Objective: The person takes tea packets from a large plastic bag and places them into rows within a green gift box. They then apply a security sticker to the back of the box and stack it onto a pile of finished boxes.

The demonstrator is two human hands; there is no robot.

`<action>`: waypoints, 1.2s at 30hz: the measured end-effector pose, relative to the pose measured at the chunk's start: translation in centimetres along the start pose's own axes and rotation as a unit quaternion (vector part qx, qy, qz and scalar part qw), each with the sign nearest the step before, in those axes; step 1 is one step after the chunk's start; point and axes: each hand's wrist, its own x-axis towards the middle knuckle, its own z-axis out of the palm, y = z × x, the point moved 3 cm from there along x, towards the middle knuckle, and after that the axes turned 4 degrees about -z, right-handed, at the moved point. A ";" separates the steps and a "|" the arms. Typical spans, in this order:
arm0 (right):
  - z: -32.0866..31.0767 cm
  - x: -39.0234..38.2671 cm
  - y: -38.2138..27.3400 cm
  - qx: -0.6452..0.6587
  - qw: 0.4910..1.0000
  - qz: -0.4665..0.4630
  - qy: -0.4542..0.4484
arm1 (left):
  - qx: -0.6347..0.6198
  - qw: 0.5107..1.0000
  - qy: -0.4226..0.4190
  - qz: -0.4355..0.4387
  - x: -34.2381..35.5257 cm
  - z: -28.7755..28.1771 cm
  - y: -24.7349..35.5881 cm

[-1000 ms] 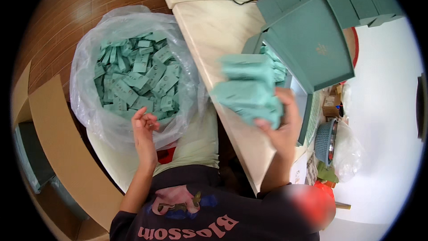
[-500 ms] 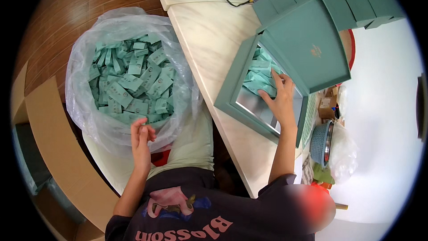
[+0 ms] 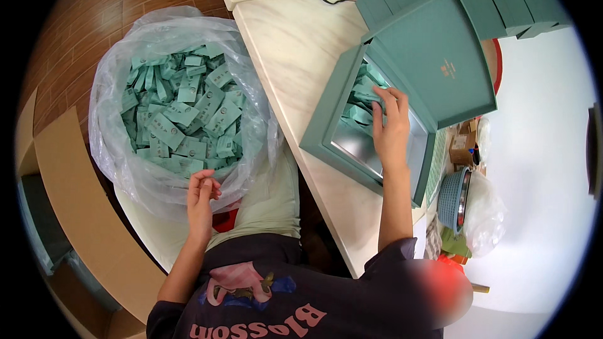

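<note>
**Packets going into the green box**

Nearest the body, the left hand [image 3: 201, 198] is resting at the rim of the clear plastic bag [image 3: 113, 150], fingers loosely curled together and holding nothing, just as a second ago. Beyond it, the heap of green packets [image 3: 182, 113] is filling the bag. Across the pale table [image 3: 295, 56], the right hand [image 3: 391, 129], which was lifting a bundle a moment ago, is now pressing flat-fingered onto the packets in the box [image 3: 361, 103] under the open green gift box [image 3: 339, 150] lid; that handful is delivered.
</note>
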 end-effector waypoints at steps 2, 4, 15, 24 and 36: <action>0.0 0.2 -0.2 0.059 0.998 0.034 -0.009 | -0.013 1.000 0.003 -0.005 0.3 -0.4 -0.5; 0.2 0.5 -1.4 0.147 0.987 0.060 -0.032 | -0.019 1.000 0.010 -0.017 0.2 -0.8 -0.8; 1.8 -3.1 -14.5 0.289 0.942 -0.049 0.165 | 0.591 0.736 0.113 0.310 1.0 -3.7 3.7; 29.5 -9.5 -25.2 0.392 0.882 0.029 -0.261 | 0.733 0.662 0.078 0.138 -1.0 -8.7 -0.2; 22.7 -10.0 -26.1 0.392 0.888 -0.137 -0.199 | 0.043 0.987 0.152 -0.018 1.3 -11.3 -1.2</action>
